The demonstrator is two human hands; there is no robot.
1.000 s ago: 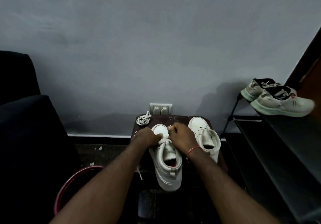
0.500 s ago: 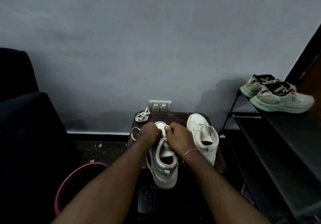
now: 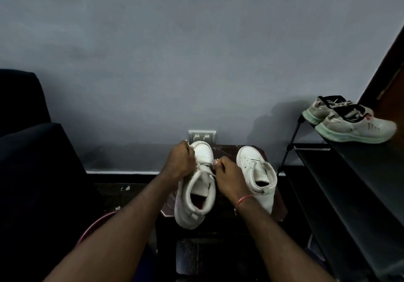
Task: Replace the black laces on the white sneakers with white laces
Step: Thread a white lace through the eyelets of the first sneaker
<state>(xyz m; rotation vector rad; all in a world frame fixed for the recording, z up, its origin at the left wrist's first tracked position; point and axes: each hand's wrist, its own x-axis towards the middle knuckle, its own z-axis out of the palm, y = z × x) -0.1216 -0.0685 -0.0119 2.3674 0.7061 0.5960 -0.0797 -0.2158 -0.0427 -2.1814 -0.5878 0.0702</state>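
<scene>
1. On the small dark table (image 3: 278,212), the nearer white sneaker (image 3: 196,196) lies toe to the wall and heel toward the person, so its long axis runs straight away from them.
2. A white lace (image 3: 206,164) crosses that axis low on the eyelet rows (one taut, flat bar).
3. The right hand (image 3: 227,177) pinches the lace's right end, and the left hand (image 3: 180,161) is curled tight on the left end.
4. The open eyelets probably lie heelward of both grips, about equally near each.
</scene>
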